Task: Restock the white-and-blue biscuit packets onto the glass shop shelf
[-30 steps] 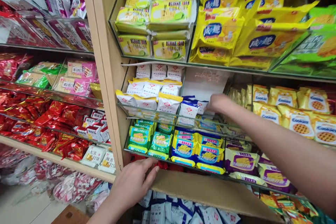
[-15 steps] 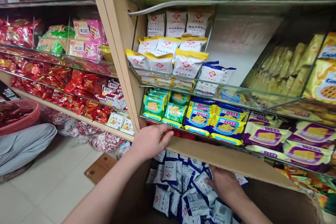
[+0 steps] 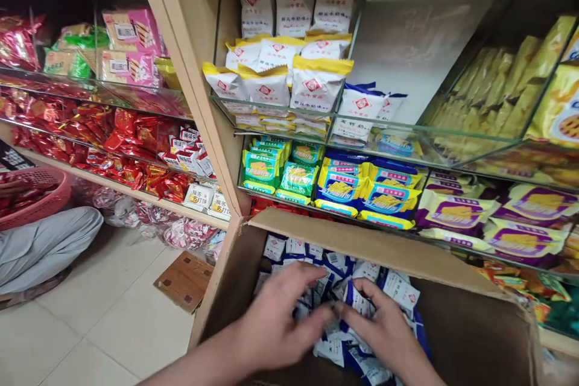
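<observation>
An open cardboard box [image 3: 362, 244] stands below the shelves, filled with several small blue-and-white packets [image 3: 398, 289]. Both my hands are down inside it. My left hand [image 3: 280, 319] lies over the packets with curled fingers, and my right hand [image 3: 384, 325] curls over them beside it, the two thumbs meeting. Together they close on a bunch of packets. Two packets of the same kind [image 3: 362, 102] stand on the glass shelf [image 3: 407, 139] above, beside yellow-and-white packets [image 3: 316, 81].
Shelves of green, blue and purple snack bags [image 3: 384, 193] sit just behind the box. Red packets [image 3: 113, 139] fill the left shelves. On the floor at left are a person's grey trouser leg [image 3: 45, 247], a pink basket [image 3: 40, 205] and a brown board [image 3: 183, 280].
My right hand came down from the glass shelf into the box. My left hand let go of the box flap and joined it on the packets. The view tilted downward.
</observation>
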The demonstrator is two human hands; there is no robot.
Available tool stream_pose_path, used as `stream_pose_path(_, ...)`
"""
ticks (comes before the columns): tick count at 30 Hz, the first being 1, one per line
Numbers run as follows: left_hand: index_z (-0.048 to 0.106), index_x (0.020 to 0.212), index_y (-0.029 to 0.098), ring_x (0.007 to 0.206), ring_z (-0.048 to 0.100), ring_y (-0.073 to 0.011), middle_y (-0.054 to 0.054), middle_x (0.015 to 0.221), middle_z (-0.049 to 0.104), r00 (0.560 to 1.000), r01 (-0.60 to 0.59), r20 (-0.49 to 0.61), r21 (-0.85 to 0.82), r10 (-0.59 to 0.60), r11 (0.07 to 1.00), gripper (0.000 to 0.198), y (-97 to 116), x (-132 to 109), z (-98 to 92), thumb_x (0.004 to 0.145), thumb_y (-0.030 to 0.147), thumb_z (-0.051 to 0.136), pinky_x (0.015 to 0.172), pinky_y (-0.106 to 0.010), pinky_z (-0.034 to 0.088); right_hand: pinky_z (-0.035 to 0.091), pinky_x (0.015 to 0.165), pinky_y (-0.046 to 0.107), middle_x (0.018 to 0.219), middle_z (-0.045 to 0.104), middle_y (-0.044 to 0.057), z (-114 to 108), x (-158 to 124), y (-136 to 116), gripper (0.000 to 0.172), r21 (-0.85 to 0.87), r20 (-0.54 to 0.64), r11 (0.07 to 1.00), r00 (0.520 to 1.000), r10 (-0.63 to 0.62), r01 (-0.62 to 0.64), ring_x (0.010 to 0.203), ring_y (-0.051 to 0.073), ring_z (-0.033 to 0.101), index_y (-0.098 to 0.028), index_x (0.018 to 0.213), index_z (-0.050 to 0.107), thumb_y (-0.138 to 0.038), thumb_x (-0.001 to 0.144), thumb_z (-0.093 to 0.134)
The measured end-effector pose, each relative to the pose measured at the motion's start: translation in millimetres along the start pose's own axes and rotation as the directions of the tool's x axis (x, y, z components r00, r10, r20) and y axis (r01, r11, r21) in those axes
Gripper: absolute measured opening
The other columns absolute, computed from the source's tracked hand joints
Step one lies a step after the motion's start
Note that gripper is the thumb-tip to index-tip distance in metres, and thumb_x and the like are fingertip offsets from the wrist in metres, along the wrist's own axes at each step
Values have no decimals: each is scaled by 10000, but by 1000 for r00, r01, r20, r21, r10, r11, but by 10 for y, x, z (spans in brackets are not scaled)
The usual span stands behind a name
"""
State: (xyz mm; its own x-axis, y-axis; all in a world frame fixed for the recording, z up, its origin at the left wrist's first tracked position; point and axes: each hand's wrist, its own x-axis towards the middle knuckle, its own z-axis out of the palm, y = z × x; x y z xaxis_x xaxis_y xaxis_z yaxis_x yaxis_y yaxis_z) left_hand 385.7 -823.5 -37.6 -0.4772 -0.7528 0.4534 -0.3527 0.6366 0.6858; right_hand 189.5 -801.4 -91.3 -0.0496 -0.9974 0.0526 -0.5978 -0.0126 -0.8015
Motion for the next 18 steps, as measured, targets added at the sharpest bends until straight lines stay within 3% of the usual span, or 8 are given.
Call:
stream_pose_path(1,400,1232,191,1005,528,-222,-105,1126,558,988,125,106,-93,-115,988,647,44,-83,124,664,305,687,848,-326,440,396,569,253,623,478,-29,5,-26,-79,255,95,20,995,999,30,-31,595,141,468,-202,697,495,-454,709,523)
stream_pose_path(3,343,1287,187,1036,510,-248,-116,1192,522,923,343,272,-257,-273,904,817,82,-190,336,596,383,732,860,-330,430,361,545,237,598,428,-38,12,-52,-196,280,220,82,973,995,55,-72,575,123,421,-198,658,464,-461,750,491)
stream_pose_path(6,391,1263,185,778,579,-173,-68,974,611,818,567,421,-468,-393,678,647,48,-223,523,698,370,648,673,-265,460,310,505,230,540,355,-47,23,-35,-248,349,279,56,953,993,105,-117,537,110,348,-195,582,414,-477,786,443)
stream_pose_path(8,444,1216,150,588,535,-111,-25,754,604,749,663,472,-531,-465,528,578,17,-200,569,717,376,627,553,-219,417,277,478,228,505,292,-57,35,-8,-231,399,278,-14,950,989,149,-139,511,102,299,-199,535,341,-499,779,442)
stream_pose_path(10,484,1163,123,503,482,-80,17,607,553,712,695,474,-579,-519,426,570,9,-168,578,689,392,653,520,-203,387,257,459,226,488,254,-62,49,14,-211,433,285,-75,945,980,187,-159,495,95,273,-201,515,288,-512,769,450)
stream_pose_path(12,532,1086,122,501,473,-75,28,577,536,714,674,451,-652,-536,349,551,20,-137,567,643,405,693,535,-205,400,259,446,221,485,265,-62,54,21,-203,431,339,-93,925,972,216,-173,484,91,277,-199,514,308,-514,775,443)
stream_pose_path(16,591,908,142,566,482,-77,18,648,540,715,611,412,-761,-564,218,394,40,-95,510,621,378,722,616,-227,455,381,516,215,619,498,-15,14,-9,-214,301,502,-3,852,985,173,-149,570,115,448,-177,748,537,-477,756,503)
stream_pose_path(18,590,904,149,576,477,-77,20,662,531,710,625,420,-746,-565,231,348,31,-78,468,658,372,696,609,-218,449,425,577,237,700,578,18,-20,-31,-228,312,495,45,859,991,124,-130,640,144,516,-171,858,584,-445,708,579)
